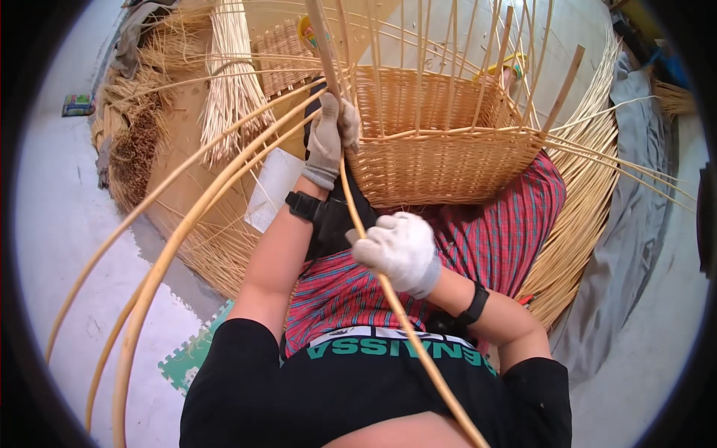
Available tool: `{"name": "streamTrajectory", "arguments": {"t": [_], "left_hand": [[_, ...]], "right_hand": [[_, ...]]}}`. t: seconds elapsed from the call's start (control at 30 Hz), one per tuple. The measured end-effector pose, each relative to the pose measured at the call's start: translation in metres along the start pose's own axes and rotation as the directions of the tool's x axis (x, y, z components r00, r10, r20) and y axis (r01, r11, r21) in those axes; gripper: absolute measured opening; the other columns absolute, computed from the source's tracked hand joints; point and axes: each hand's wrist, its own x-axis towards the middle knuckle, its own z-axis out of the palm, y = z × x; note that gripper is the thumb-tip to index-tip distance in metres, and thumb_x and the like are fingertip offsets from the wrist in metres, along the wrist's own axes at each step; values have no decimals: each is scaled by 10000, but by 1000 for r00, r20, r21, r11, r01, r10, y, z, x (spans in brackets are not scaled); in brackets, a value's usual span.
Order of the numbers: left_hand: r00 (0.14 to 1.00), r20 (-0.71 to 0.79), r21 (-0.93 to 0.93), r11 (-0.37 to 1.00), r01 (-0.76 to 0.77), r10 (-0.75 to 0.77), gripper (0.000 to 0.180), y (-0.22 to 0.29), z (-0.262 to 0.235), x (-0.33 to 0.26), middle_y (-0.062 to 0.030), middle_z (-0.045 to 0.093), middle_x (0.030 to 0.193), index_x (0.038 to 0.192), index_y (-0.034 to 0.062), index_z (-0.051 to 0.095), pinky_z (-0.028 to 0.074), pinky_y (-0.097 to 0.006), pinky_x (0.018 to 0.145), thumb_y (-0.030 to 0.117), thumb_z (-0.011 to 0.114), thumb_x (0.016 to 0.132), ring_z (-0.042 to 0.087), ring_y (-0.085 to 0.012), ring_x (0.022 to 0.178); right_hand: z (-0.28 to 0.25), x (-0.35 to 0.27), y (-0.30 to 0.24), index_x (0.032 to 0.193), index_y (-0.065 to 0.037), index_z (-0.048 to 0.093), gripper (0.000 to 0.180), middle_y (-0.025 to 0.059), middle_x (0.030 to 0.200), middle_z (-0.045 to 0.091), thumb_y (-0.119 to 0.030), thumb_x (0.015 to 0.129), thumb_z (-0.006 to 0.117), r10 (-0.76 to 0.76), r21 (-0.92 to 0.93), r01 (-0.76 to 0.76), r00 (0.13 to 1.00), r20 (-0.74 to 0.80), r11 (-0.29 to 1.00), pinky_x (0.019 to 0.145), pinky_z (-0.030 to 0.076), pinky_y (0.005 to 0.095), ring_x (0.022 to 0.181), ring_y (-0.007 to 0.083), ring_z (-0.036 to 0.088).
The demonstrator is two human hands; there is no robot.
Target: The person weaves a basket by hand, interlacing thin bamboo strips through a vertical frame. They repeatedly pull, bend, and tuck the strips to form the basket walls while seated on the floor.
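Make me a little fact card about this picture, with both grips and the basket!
Left grip: gloved, closed around a thick stake at the left corner of the basket
Right grip: white-gloved, holding a long curved rod
Basket: woven, tan, against red plaid cloth, stakes rising from its rim
Nearby: left rod bundle, right rod bundle

Got 1 row of green block capitals across the black shirt (358, 384), upside down in view, beside a white band with dark print. Can't read small multicoloured packet (77, 104), far left: too small.
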Motion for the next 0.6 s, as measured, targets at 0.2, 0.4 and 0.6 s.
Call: {"name": "streamTrajectory", "arguments": {"t": [0.2, 0.4, 0.6], "left_hand": [[987, -161, 4, 1000, -8, 8, 676, 3, 5, 5, 46, 320, 569, 703, 149, 400, 275, -252, 410, 787, 429, 925, 293, -87, 441], [997, -71, -25, 1000, 14, -16, 715, 5, 5, 3, 42, 317, 569, 710, 134, 412, 274, -242, 448, 816, 350, 915, 289, -90, 454], [1000, -15, 3, 1000, -4, 4, 750, 9, 1, 21, 34, 342, 555, 720, 126, 434, 289, -252, 447, 841, 303, 903, 306, -91, 441]], "right_hand": [[-24, -27, 86, 691, -82, 567, 287, 62, 611, 545, -102, 916, 744, 562, 206, -524, 765, -314, 827, 517, 439, 320, 523, 171, 498], [8, -15, 177, 740, -21, 617, 205, 5, 730, 655, -15, 868, 778, 881, 691, -584, 441, -171, 426, 638, 509, 262, 671, 84, 571], [16, -17, 182, 746, -50, 627, 222, -5, 738, 637, 87, 812, 789, 866, 811, -416, 457, -205, 412, 729, 553, 266, 709, 92, 602]]}}
